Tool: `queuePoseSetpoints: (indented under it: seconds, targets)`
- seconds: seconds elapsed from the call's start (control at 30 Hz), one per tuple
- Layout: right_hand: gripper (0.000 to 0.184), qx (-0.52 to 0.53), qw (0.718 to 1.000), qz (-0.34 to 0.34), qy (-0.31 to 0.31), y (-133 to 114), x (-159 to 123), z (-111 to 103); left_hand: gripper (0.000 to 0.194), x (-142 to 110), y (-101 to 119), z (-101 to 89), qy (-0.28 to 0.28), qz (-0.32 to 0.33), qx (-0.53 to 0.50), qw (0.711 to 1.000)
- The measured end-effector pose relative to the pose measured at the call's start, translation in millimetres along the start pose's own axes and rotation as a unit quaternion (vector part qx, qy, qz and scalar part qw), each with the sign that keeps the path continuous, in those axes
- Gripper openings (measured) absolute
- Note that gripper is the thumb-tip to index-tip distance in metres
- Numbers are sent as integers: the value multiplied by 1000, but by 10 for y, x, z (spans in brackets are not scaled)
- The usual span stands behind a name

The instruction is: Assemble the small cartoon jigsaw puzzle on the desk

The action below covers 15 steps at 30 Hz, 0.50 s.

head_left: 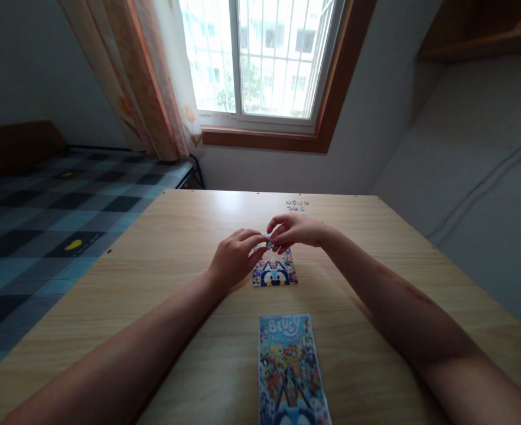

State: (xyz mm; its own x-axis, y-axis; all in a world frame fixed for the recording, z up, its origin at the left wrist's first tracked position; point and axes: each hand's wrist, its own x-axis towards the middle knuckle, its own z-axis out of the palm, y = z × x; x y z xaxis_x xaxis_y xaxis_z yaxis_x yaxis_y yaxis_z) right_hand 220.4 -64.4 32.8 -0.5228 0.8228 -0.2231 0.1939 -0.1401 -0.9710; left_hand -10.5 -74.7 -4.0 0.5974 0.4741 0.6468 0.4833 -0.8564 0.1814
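Widest of all in front of us is the table [189,236], its pale wood grain running crosswise. To its left we have the bed [110,195] with a checked cover; beside a yellow patch there is a line of writing too small for us to read. Beyond the table's far edge, the window [273,59] shows bars and a building outside, and a flowered curtain [140,88] hangs on its left.

Over the middle of the table, our left hand [237,254] and our right hand [296,230] come together. The left thumb and forefinger pinch a small piece [270,244]; the right thumb and forefinger pinch at it from the other side, with the other right fingers bent.

Nearest us lies the sheet [289,372], flat and upright to our eyes. Its top reads "BLUEY" in big pale letters; the line under that is too blurred for us to make out. Above it, partly under our hands, sits the puzzle [274,275], with a blue dog face at its near edge. Smallest are the loose pieces [296,205], scattered in short rows beyond our right hand.
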Motion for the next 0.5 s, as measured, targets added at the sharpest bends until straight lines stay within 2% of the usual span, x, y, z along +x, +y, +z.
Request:
queuePoseSetpoints:
  seconds: [0.13,0.23,0.37,0.5]
  targets:
    - [31,-12,999,-26,20,-3,7,-36,17,-2,-16,12,12,-27,-1,1000]
    - [22,-114,987,-101,54,-14,8,-47,14,0,-35,16,27,-69,-19,997]
    - [12,-299,926,-214,86,-62,-28,26,13,6,-57,11,41,-111,-61,991]
    - [9,-390,877,-268,84,-100,-57,124,13,16,-56,4,45,-127,-102,986]
